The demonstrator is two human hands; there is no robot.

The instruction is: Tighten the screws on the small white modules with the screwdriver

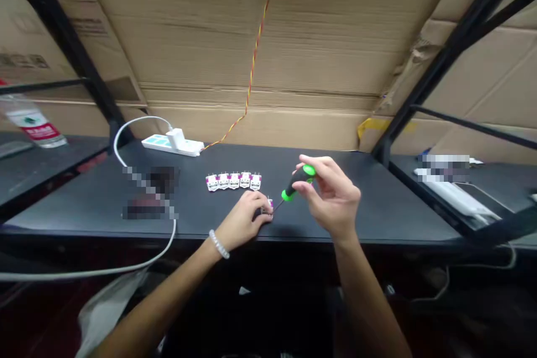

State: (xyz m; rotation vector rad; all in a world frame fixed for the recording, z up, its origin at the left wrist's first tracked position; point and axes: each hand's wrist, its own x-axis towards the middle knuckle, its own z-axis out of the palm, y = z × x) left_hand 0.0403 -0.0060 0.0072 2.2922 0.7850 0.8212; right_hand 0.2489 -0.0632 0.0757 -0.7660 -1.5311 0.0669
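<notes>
My right hand (333, 196) grips a screwdriver (294, 182) with a black and green handle. The tool is tilted, and its thin shaft points down and left to a small white and purple part (268, 207). Fingers of my left hand (247, 215) are closed around this part on the dark tabletop and hide much of it. Whether the screwdriver tip touches the part is too small to tell. Just behind my left hand stands a row of several similar small white and purple parts (234, 180), side by side.
A white power strip (191, 148) with a plugged-in charger (176, 137) lies at the back left; its white cable (119, 145) loops over the table's left side. A twisted red-yellow wire (253, 67) hangs down the cardboard wall (188, 28). Black frame posts (436, 67) stand at both sides.
</notes>
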